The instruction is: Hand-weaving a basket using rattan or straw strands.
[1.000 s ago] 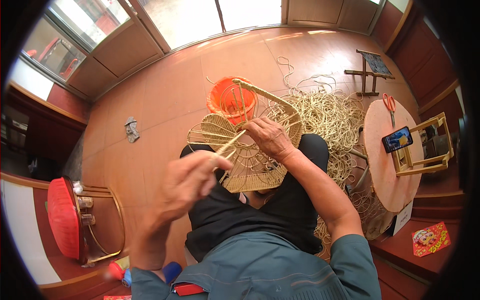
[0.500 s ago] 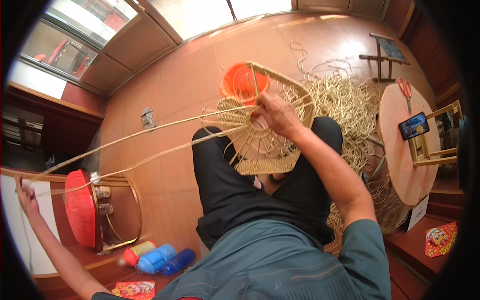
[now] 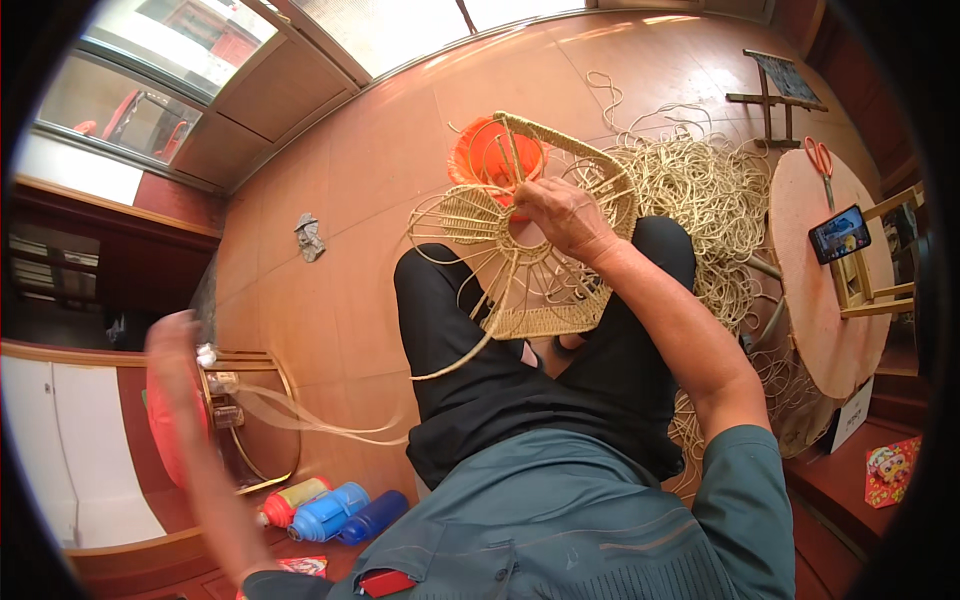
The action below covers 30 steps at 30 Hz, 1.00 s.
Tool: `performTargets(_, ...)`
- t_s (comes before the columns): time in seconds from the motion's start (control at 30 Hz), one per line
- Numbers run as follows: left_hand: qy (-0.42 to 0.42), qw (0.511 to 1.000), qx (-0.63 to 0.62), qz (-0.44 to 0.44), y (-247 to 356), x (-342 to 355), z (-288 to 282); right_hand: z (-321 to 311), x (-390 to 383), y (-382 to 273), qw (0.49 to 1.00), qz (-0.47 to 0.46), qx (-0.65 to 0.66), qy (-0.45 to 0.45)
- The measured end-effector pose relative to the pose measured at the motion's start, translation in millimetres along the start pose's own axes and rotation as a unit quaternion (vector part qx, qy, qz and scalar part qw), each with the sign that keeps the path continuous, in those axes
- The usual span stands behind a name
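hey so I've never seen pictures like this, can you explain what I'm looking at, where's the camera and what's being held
There's no machine here, just a person's bare hands. All the pictures come from a wide camera worn on the head, looking down, so straight edges bend near the rim. The right hand grips a partly woven frame over the lap. The left hand is out to the side, too blurred to tell whether it holds anything. A heap of cord lies on the floor, and on the round table at right are red-handled scissors and a phone.
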State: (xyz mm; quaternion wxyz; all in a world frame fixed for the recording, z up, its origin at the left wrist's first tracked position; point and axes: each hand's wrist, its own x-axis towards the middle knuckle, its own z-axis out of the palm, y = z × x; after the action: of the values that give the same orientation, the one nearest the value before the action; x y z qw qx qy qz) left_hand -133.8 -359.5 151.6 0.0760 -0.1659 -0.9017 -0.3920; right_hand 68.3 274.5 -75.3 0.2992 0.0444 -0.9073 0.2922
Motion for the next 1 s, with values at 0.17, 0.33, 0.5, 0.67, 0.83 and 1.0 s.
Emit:
performTargets(0.17,-0.244,0.968,-0.053,0.032,147,-163,313,12,4,-4,1.0,-0.024,0.006,0.01)
performTargets(0.33,-0.288,0.946,-0.115,-0.091,148,-200,331,11,6,-3,0.999,-0.042,-0.023,0.011)
performTargets(0.5,-0.102,0.981,0.15,-0.075,64,-156,206,5,-2,6,0.998,-0.041,-0.039,0.021)
performTargets(0.67,0.056,0.816,0.563,-0.121,-101,-156,-22,19,5,1,0.998,-0.055,-0.023,-0.001)
performTargets(0.83,0.024,0.671,0.668,-0.32,-144,-151,-177,14,-2,5,0.998,-0.055,-0.024,0.013)
performTargets(1.0,-0.031,0.931,0.349,-0.104,-81,-107,22,11,3,2,0.997,-0.061,-0.048,-0.025)
